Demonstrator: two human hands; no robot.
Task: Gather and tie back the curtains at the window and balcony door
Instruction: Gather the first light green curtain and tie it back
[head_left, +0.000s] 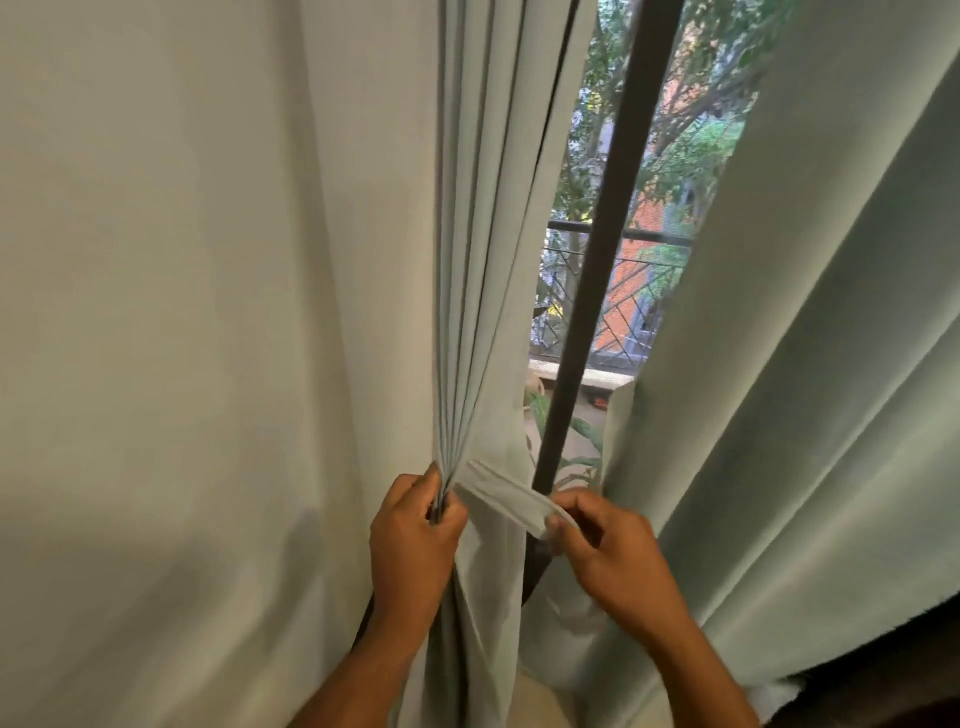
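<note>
My left hand (415, 530) and right hand (608, 545) are both bare, with no gloves, rings or watch showing. My forearms come up from the lower edge of the frame uncovered, no sleeve reaching as far as either wrist. My fingernails look short and unpainted.

A single head-worn wide-angle camera looks forward and slightly down, close to the pale curtain (483, 260) and the dark door frame (602, 260). Both forearms enter from the bottom edge. The wide lens bends straight lines outward. No second view shares the scene.
</note>
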